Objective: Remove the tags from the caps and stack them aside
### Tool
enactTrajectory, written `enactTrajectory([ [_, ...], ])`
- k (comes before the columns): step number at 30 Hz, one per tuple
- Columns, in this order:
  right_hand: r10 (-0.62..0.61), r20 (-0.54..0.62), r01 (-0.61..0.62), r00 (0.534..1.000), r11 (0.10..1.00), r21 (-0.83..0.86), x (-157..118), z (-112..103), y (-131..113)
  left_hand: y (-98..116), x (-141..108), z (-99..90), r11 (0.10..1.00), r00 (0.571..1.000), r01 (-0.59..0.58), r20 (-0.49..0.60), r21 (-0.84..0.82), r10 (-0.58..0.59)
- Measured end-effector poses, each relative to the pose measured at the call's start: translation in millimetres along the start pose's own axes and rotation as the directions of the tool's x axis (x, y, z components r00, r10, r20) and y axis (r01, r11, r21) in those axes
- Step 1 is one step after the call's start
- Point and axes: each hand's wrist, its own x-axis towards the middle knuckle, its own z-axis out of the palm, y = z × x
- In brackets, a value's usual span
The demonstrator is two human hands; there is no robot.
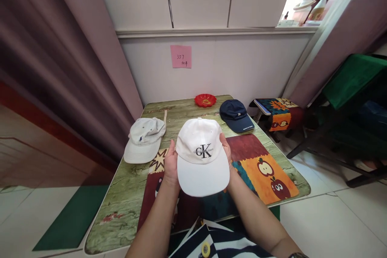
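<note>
Between my two hands is a white baseball cap (201,157) with dark "CK" lettering, its brim pointing toward me. My left hand (171,163) grips the cap's left side, thumb up and the other fingers hidden behind it. On the opposite side my right hand (226,151) holds the cap, its fingers partly hidden too. A light grey cap (144,139) with a small dark emblem lies to the left on the table. Farther back on the right rests a navy cap (236,115) with small white lettering on its front and brim.
The green wood-patterned table (121,205) carries a colourful mat (266,169) with apple pictures. A red scalloped dish (205,100) stands at its back edge by the wall. A pink note (181,57) sticks to the wall. A stool (278,113) stands beyond the table's right side.
</note>
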Motion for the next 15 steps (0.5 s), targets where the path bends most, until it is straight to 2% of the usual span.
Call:
enactTrajectory([
  [4,-0.04,0.013,0.039,0.999,0.999,0.022,-5.2,2.1,-2.8,-5.1,-1.7,3.1,1.0,1.0,0.028,0.009,-0.003,-0.028],
  [8,-0.014,-0.021,0.015,1.0,0.999,0.036,-10.0,2.7,-4.8,-10.6,1.9,3.6,1.0,0.999,0.029,-0.025,0.005,-0.029],
  [12,0.04,-0.11,-0.031,0.993,0.996,0.086,-20.0,7.6,4.7,-3.5,6.3,-6.2,0.997,0.993,-0.075,-0.097,0.001,0.075],
  [15,-0.001,-0.269,0.032,0.963,0.994,0.109,-31.6,14.8,21.0,5.2,8.4,-18.1,0.983,0.968,-0.181,-0.174,0.001,0.179],
])
